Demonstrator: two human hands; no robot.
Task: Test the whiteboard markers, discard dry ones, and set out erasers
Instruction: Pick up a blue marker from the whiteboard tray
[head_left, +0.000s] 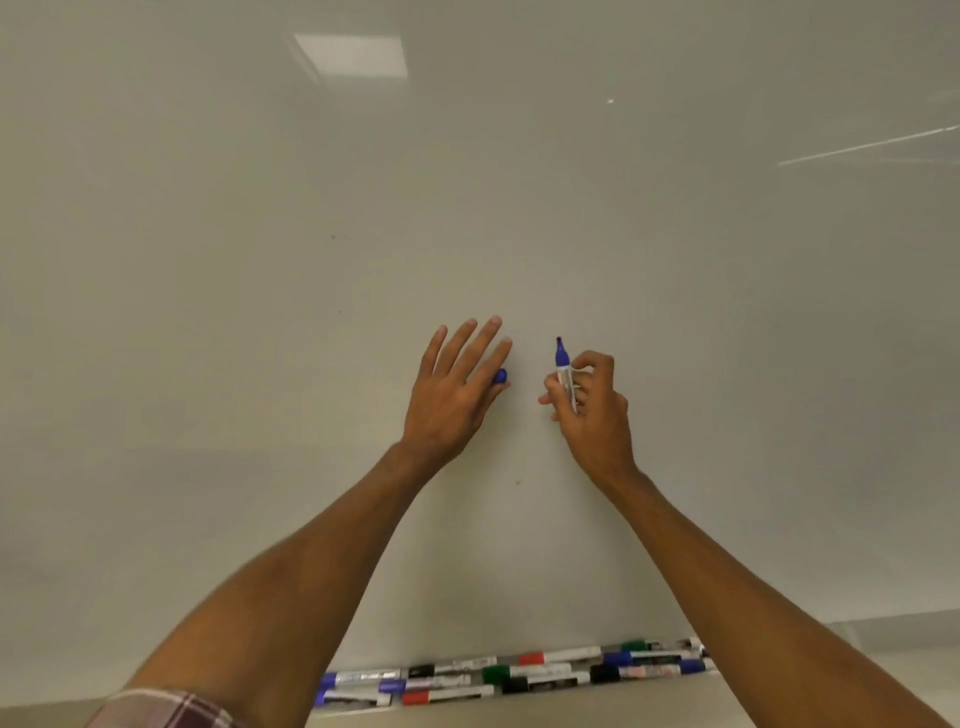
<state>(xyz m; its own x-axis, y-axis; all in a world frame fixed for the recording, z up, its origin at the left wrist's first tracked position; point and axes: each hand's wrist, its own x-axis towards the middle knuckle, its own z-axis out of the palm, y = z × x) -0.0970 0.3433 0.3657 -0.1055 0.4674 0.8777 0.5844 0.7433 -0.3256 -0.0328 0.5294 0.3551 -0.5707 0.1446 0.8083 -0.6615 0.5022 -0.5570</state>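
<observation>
Left hand (452, 387): four fingers straight and fanned in front of the pale glossy whiteboard (467, 197), with one small blue plastic cap (500, 376) pinched at the thumb side; most of the thumb is hidden. Right hand (592, 405): fingers curled round one uncapped blue-tipped, white-barrelled whiteboard marker (563, 370), nib pointing up, near the board; contact cannot be confirmed. No ink mark shows on the board.

One plaid sleeve (156, 711) shows at lower left. Below the hands, the narrow board ledge (519, 713) carries a loose row of capped markers (511, 675), at least eleven: blue at the left end, then black, red and green mixed. Overlap prevents a firm count. Barrel labels are blurred and unreadable.
</observation>
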